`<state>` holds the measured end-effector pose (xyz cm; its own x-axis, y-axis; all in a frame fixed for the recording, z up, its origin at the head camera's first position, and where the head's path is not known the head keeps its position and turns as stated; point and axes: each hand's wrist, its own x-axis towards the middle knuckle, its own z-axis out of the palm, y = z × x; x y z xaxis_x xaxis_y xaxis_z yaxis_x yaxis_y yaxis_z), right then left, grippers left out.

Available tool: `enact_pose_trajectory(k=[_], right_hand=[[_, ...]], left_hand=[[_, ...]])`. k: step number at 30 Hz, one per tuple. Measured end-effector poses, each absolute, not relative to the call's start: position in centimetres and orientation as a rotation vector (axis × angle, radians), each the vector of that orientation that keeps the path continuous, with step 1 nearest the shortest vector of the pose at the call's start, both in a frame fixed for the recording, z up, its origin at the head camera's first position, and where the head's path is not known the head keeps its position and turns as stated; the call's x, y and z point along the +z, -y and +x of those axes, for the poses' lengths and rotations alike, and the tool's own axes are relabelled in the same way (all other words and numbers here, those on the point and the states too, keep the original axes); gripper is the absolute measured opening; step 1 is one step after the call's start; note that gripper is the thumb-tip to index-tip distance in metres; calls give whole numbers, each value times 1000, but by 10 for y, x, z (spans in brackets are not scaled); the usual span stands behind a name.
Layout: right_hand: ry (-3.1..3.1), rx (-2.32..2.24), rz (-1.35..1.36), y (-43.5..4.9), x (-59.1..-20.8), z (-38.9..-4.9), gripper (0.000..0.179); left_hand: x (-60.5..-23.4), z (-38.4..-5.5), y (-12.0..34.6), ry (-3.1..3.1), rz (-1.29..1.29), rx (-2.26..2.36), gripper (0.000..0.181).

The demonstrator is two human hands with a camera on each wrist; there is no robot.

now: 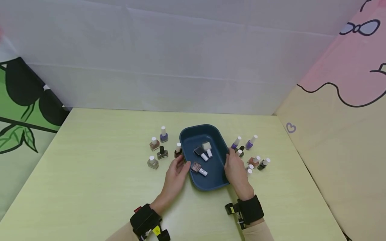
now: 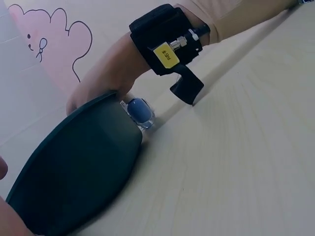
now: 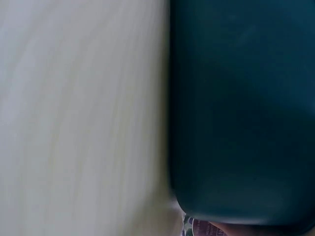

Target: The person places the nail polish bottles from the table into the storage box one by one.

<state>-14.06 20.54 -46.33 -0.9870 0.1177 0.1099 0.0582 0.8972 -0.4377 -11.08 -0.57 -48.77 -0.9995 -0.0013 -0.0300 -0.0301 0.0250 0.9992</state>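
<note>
A dark blue tray (image 1: pixel 219 174) lies between my two hands, with three nail polish bottles on its floor: a dark one (image 1: pixel 199 151), a pale one (image 1: pixel 206 146) and a glittery pink one (image 1: pixel 196 166). At the tray's left side, my left hand (image 1: pixel 175 177) holds the edge, thumb at the rim and fingers lower along the wall. My right hand (image 1: pixel 237 170) grips the opposite rim, its fingertips partly hidden. In the left wrist view, the tray's outer wall (image 2: pixel 78 162) shows close over the table. A dark brown bottle (image 1: pixel 178 152) stands just beyond my left fingertips.
Left of the tray stand several nail polish bottles, among them a purple one (image 1: pixel 164 136) and a clear glittery one (image 1: pixel 152 163). More stand close behind my right hand, including a purple one (image 1: pixel 249 144) and a dark one (image 1: pixel 262 164). A pale wall sheet (image 1: pixel 181 67) borders the table (image 1: pixel 105 187).
</note>
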Motion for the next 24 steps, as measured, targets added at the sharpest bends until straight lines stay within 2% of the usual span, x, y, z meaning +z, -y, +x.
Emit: enact_pose_trajectory(k=[8,15,24], right_hand=[[2925,664,-132,-205,-464,-141,35],[2931,662,-136,-204,-466,-143,35],[2917,658,-118,-204,-464,-143,35]], left_hand=[[-490,-114,-12,-2195,-27,2254,70],[-478,-110,-22,-2235,138,2340,69],[-467,-105,-26,-2213,130,2330,71]])
